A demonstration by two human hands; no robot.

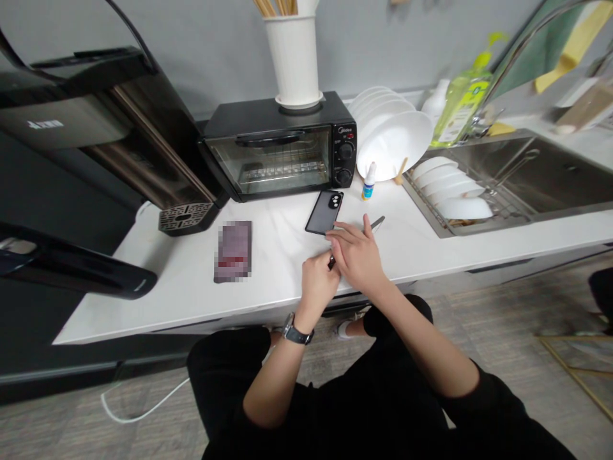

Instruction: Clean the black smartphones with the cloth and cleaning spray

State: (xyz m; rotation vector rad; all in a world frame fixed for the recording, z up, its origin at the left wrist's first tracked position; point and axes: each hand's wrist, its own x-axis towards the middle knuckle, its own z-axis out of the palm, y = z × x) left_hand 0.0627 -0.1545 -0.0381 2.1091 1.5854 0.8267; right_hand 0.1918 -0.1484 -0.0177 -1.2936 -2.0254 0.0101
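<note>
"Counter first, since it's the biggest?"

"Yes. The white counter (272, 284) runs under the oven (280, 160) and out past both its sides. Left of the oven stands a big dark machine (153, 121)."

"And right of the oven?"

"The sink (555, 182) is well to the right. White plates (390, 144) stand in a row just beside the oven's right side. A white cup (293, 61) with sticks in it sits on the oven's top."

"Where are the hands?"

"Both are in front of the oven, close together. The right hand (357, 255) has its fingers stretched out and its thumb up. The left hand (318, 281) is curled up around something small and dark."

"What else is in front of the oven?"

"A purple thing (234, 239), all blurry squares, lies in front of its left part. A phone-like thing (322, 216) lies in front of its right part, by the right hand's fingertips. I can't tell if they touch."

"Anything smaller?"

"A little bottle (368, 184) stands near the oven's front right corner. A thin grey thing (379, 223) pokes out past the right hand. The small dark thing (331, 262) is the tiniest bit showing, and I can't tell if it joins the grey one."
</note>
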